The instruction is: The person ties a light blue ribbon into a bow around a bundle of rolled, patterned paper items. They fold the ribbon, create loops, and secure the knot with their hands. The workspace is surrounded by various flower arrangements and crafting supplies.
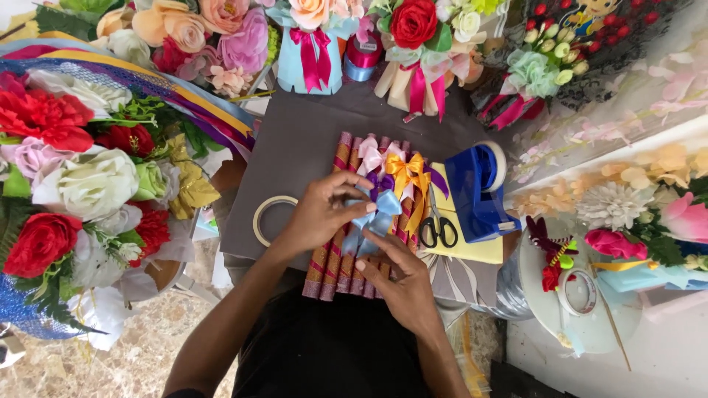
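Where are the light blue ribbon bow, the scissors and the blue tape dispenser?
light blue ribbon bow (377, 215), head view, on its knot between the two hands.
scissors (438, 230), head view, on the black handle loops.
blue tape dispenser (476, 193), head view, on its blue side body.

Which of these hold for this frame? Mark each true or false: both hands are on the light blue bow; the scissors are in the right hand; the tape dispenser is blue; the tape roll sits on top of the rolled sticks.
1. Both the left hand and right hand touch the light blue bow: true.
2. False; the scissors lie on yellow paper.
3. The tape dispenser is blue: true.
4. False; the tape roll lies beside the rolled sticks, left of them.
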